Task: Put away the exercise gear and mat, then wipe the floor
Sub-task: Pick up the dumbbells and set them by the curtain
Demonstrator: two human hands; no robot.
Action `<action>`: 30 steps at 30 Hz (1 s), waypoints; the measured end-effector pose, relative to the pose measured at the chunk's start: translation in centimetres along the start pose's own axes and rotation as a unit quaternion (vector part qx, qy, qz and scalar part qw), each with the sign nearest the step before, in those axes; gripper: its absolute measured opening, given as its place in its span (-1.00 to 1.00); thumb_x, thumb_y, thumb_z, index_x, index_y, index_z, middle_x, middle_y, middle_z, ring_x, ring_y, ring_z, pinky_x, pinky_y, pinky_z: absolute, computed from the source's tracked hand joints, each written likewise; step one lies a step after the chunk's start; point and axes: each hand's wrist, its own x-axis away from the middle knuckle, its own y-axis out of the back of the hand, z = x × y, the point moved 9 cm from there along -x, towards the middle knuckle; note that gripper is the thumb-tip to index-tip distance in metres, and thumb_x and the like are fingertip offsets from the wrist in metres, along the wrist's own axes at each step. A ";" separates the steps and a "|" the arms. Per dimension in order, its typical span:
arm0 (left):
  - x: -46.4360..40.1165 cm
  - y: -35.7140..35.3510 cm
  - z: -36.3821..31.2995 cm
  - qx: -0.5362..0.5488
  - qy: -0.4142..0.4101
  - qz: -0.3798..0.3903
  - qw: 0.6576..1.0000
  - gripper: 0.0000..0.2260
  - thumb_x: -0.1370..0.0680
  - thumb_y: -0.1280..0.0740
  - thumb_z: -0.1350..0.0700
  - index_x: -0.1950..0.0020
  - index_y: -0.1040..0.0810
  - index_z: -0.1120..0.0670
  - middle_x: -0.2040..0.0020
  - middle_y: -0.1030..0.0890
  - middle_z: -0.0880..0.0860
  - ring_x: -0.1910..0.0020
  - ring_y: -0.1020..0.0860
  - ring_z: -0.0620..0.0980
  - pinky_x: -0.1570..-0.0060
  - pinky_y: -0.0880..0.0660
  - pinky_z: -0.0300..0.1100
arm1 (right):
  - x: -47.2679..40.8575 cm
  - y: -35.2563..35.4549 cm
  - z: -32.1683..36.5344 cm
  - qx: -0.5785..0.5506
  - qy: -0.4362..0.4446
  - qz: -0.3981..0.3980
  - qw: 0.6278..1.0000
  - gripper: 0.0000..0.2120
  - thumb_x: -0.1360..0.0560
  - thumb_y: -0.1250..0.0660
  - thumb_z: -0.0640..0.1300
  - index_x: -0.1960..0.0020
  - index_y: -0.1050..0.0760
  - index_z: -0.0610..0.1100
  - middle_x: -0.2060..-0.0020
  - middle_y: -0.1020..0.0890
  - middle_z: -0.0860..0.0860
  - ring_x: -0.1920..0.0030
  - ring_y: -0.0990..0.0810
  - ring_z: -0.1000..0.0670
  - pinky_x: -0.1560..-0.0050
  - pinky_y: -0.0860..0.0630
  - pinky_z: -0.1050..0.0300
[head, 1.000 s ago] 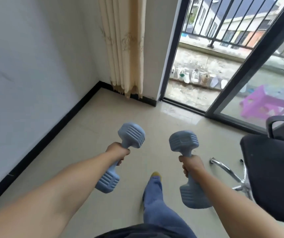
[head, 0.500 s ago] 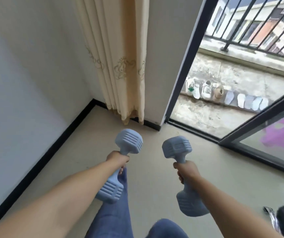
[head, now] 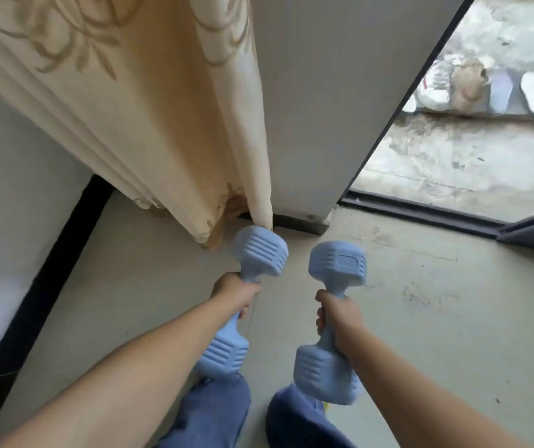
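Your left hand (head: pixel 236 294) grips the handle of the left dumbbell (head: pixel 243 295), fingers curled round the bar; only a fingertip or two shows below the handle, the rest hidden behind the hand. The dumbbell slants, its far head almost at the hem of the curtain (head: pixel 149 124) and its near head lower, toward your knees (head: pixel 214 412).

Your right hand (head: pixel 340 318) grips the right dumbbell (head: pixel 330 321) the same way, fingers (head: pixel 320 313) wrapped round the bar on its left side. This dumbbell stands closer to upright, just to the right of the curtain's hem and apart from the other dumbbell.

Both weights are held in the air above the floor (head: pixel 420 302), in front of the curtain. To the right of the curtain, past the wall end (head: pixel 317 108), the door track (head: pixel 420 210) opens onto a balcony with a row of shoes (head: pixel 485 88).
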 end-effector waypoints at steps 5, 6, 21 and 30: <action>-12.9 -5.1 2.9 0.043 -0.002 0.013 0.999 -0.91 -0.49 -0.31 0.19 0.17 -0.46 0.19 0.43 -0.42 0.11 0.53 -0.34 0.03 0.50 -0.32 -0.22 | -13.2 -5.1 -2.9 -0.038 0.003 -0.014 0.999 -0.89 -0.45 -0.28 -0.26 0.23 -0.37 -0.21 0.47 -0.40 -0.12 0.53 -0.36 -0.04 0.47 -0.33 0.20; -15.1 -6.1 3.4 0.054 -0.002 0.015 0.998 -0.91 -0.49 -0.30 0.19 0.16 -0.45 0.20 0.43 -0.41 0.11 0.53 -0.34 0.03 0.49 -0.32 -0.22 | -15.5 -5.9 -3.2 -0.040 0.008 -0.015 0.999 -0.89 -0.45 -0.28 -0.27 0.22 -0.37 -0.21 0.47 -0.41 -0.12 0.52 -0.36 -0.04 0.46 -0.32 0.20; -29.5 -11.3 2.7 0.101 -0.035 0.054 0.993 -0.87 -0.47 -0.31 0.18 0.22 -0.44 0.21 0.44 -0.42 0.10 0.53 -0.37 0.02 0.47 -0.37 -0.23 | -29.7 -7.2 -2.2 0.000 0.077 -0.016 0.997 -0.87 -0.47 -0.24 -0.29 0.22 -0.32 -0.18 0.50 -0.35 -0.09 0.57 -0.31 -0.01 0.51 -0.27 0.26; -31.2 -13.6 1.7 0.127 -0.030 0.057 0.990 -0.88 -0.49 -0.29 0.21 0.19 -0.40 0.22 0.43 -0.40 0.11 0.55 -0.35 0.02 0.49 -0.36 -0.22 | -31.7 -9.3 -2.4 -0.035 0.062 0.000 0.997 -0.81 -0.47 -0.24 -0.30 0.29 -0.31 -0.17 0.52 -0.33 -0.09 0.63 -0.30 0.01 0.53 -0.29 0.27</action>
